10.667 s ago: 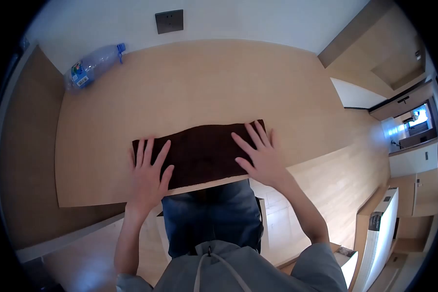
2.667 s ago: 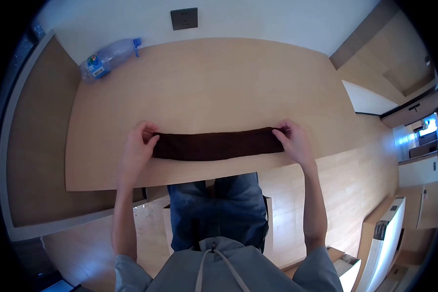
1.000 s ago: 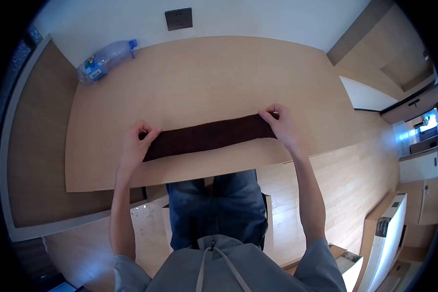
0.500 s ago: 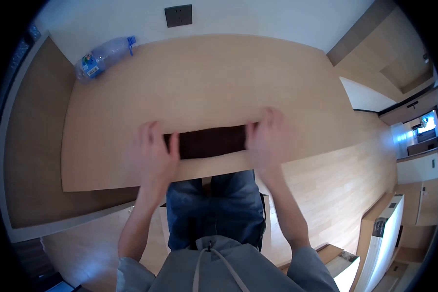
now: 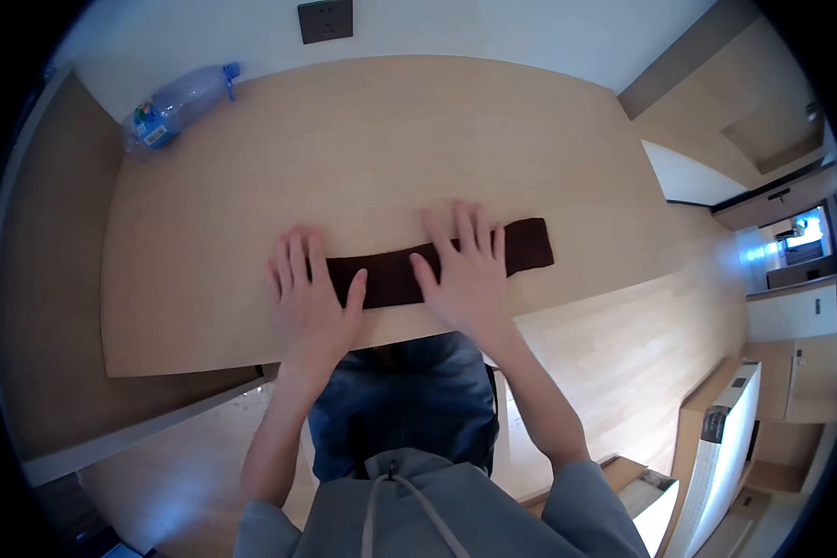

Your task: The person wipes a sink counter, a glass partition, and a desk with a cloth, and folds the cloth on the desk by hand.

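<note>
A dark brown cloth (image 5: 388, 279) lies as a long narrow strip across the wooden table (image 5: 372, 158), close to its front edge. My left hand (image 5: 312, 298) rests flat with its fingers apart over the strip's left end, which it covers. Over the right half of the strip, my right hand (image 5: 467, 279) lies with spread fingers, its thumb near the middle of the cloth. Beyond that hand the strip's right end shows uncovered and slightly uneven. Neither hand grips the cloth.
A clear plastic bottle (image 5: 181, 104) with a blue cap lies on its side at the table's back left. A dark socket (image 5: 325, 20) is on the wall behind. A wooden side panel (image 5: 56, 270) stands at the left; long boxes (image 5: 716, 446) are at the lower right.
The cloth has gone from a taller piece to a narrow strip. Both hands have released its pinched ends and now press flat on it, closer together, the right one moved inward.
</note>
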{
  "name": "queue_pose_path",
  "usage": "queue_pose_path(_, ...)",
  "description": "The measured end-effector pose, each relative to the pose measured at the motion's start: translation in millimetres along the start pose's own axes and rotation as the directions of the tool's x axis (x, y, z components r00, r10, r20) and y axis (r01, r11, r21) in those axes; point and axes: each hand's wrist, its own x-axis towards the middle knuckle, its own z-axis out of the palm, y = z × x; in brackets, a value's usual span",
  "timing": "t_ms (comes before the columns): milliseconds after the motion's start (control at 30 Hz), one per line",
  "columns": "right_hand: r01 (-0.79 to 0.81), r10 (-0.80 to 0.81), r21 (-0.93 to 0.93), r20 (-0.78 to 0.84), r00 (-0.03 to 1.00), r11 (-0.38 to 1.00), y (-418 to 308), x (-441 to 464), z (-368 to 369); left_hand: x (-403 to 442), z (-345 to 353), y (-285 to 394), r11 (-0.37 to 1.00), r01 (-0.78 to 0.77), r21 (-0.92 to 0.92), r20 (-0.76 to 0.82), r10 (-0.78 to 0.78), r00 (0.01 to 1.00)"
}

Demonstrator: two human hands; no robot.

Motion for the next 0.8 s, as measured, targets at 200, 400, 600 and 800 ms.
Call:
queue_pose_path(200,0.001,0.003,-0.067,0.061,0.998,0.998,73,-9,-16,3,8,8,0.999,0.003,-0.043,-0.022,-0.004,1.000)
queue_pose_path(400,-0.219,0.246,-0.253,0.080,0.966,0.942,158,-17,-27,9,12,2,0.998,-0.045,-0.032,-0.044,0.043,0.998)
queue_pose_path(600,-0.171,0.166,-0.143,-0.048,0.985,0.975,131,-16,-33,25,-11,18,0.998,-0.038,0.052,-0.001,0.038,0.999)
queue_pose_path(800,-0.028,0.029,-0.023,0.052,0.998,0.999,75,-27,-14,1,16,103,0.919,-0.305,-0.250,0.039,0.325,0.945)
